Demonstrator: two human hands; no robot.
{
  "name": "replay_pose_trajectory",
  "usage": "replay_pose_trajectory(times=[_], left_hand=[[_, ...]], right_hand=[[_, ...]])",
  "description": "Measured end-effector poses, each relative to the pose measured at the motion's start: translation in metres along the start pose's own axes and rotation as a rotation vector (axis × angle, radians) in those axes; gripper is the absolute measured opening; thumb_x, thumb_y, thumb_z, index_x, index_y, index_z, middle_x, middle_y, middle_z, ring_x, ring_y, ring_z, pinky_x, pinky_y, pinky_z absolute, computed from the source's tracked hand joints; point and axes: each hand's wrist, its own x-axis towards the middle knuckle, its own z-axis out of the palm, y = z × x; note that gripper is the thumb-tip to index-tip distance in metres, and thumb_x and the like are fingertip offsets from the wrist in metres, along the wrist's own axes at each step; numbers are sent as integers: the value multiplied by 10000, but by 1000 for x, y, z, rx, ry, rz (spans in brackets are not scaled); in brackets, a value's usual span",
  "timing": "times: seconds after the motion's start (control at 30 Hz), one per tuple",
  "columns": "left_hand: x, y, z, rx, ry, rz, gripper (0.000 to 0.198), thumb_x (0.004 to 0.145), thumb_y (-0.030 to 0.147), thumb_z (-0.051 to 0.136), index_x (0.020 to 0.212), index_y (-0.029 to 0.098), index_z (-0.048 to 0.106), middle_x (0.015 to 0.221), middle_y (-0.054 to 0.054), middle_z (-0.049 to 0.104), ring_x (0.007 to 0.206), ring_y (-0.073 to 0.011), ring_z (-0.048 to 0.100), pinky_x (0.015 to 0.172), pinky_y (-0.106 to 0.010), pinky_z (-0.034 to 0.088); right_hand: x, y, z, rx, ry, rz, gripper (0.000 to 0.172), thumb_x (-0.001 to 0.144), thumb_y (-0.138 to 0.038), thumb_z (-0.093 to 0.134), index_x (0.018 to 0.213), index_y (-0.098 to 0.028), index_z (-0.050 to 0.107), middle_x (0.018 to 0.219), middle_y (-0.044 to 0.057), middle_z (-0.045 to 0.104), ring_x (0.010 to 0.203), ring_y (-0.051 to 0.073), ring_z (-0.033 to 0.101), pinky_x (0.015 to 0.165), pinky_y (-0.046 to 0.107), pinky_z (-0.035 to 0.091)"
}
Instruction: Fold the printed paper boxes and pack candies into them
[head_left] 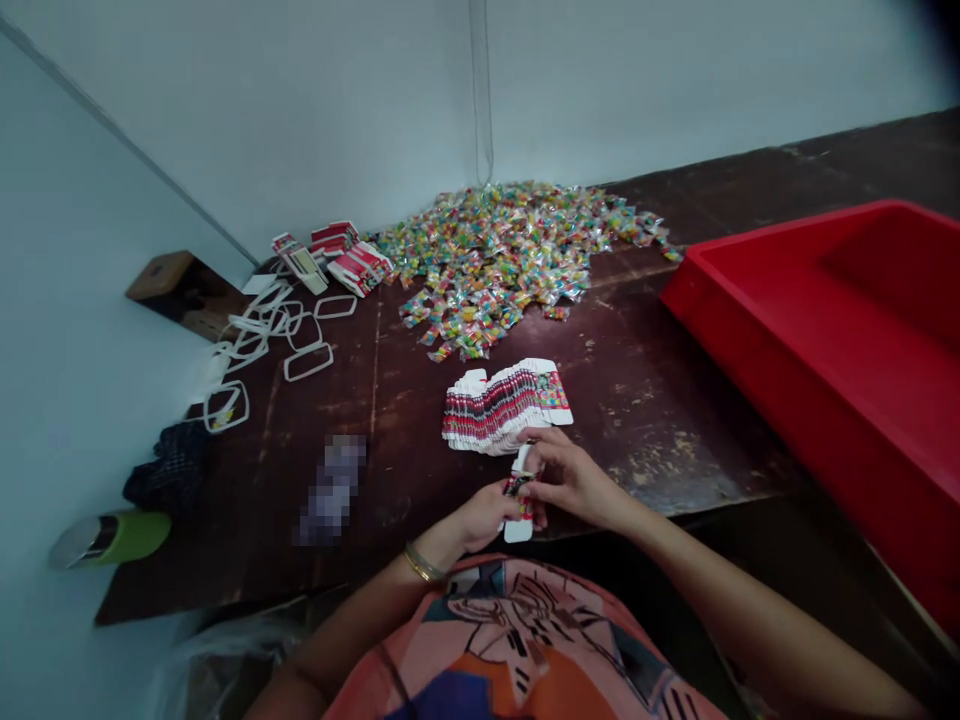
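Observation:
Close to my body, at the table's front edge, both hands hold one small printed carton (519,510), red and patterned with white flaps. My left hand (484,515) is closed on its left side. My right hand (566,478) has its fingers bent around the upper right part, near the raised white flap. Just beyond lies a fanned row of flat cartons (499,410), overlapping one another, with white tabs along both edges. Farther back spreads a big heap of small clear packets with colourful contents (517,250).
A large red tray (825,330) stands at the right. Bundled cartons (360,267), white looped bands (307,360) and a wooden box (187,290) are at the back left. Nearer lie a blurred item (334,490), dark cloth (169,465) and a green tumbler (135,537).

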Motion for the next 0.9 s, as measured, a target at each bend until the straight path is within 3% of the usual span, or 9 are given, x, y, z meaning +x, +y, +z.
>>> replay_pose_trajectory(times=[0.13, 0.2, 0.27, 0.33, 0.5, 0.6, 0.77, 0.83, 0.9], left_hand=[[-14, 6, 6, 133, -152, -55, 194, 612, 198, 685, 780, 120, 629, 704, -21, 623, 582, -104, 544, 569, -226, 402], [-17, 8, 7, 268, -133, 5, 253, 642, 295, 732, 784, 115, 625, 687, -3, 600, 577, -93, 516, 559, -216, 393], [-17, 5, 6, 381, 21, 116, 316, 660, 386, 737, 722, 108, 601, 609, 24, 546, 540, -80, 470, 525, -204, 371], [-15, -3, 3, 412, 149, 185, 360, 696, 448, 699, 712, 105, 587, 582, 30, 524, 516, -78, 454, 501, -200, 367], [-20, -25, -8, 417, 361, 408, 498, 755, 357, 679, 1169, 173, 475, 816, 3, 616, 710, -120, 583, 682, -239, 468], [-30, -27, -12, 507, 364, 486, 561, 776, 295, 666, 1251, 204, 383, 824, 16, 606, 726, -114, 591, 742, -251, 469], [-43, -23, -6, 702, 251, 478, 242, 820, 310, 599, 1009, 160, 615, 856, -36, 646, 785, -147, 591, 732, -245, 453], [-43, -22, -1, 652, 293, 473, 194, 824, 318, 581, 883, 145, 648, 832, -43, 645, 770, -148, 579, 706, -239, 441], [-40, -21, 3, 465, 319, 413, 247, 781, 283, 617, 996, 162, 619, 802, -18, 624, 710, -131, 559, 671, -233, 431]], right_hand=[[3, -7, -14, 223, -340, 30, 211, 790, -380, 678, 728, -179, 662, 1257, 85, 534, 1176, 256, 498, 990, 394, 401], [3, -7, -19, 357, -459, 50, 239, 795, -392, 672, 723, -165, 664, 1121, 75, 593, 1078, 230, 552, 939, 353, 431], [2, -6, -17, 472, -428, 109, 226, 810, -386, 657, 799, -160, 658, 984, 56, 619, 948, 194, 585, 867, 321, 457], [-4, -5, -5, 549, -271, 198, 212, 833, -365, 630, 926, -174, 611, 909, 31, 621, 837, 160, 589, 782, 290, 472], [-31, -7, 31, 553, 7, 357, 383, 815, -345, 651, 1117, -232, 445, 825, -11, 627, 673, 120, 571, 623, 232, 460], [-44, -3, 40, 783, -5, 526, 282, 859, -451, 568, 983, -207, 502, 643, -42, 573, 518, 88, 514, 499, 194, 428], [-45, 12, 41, 1137, -179, 752, 298, 719, -375, 748, 859, -163, 591, 614, -60, 528, 462, 33, 454, 470, 153, 431], [-41, 15, 38, 1184, -289, 811, 335, 660, -339, 793, 889, -160, 625, 662, -49, 557, 471, 28, 467, 493, 164, 456], [-36, 12, 34, 1108, -338, 777, 338, 641, -344, 802, 884, -157, 661, 713, -25, 590, 513, 46, 506, 515, 186, 471]])
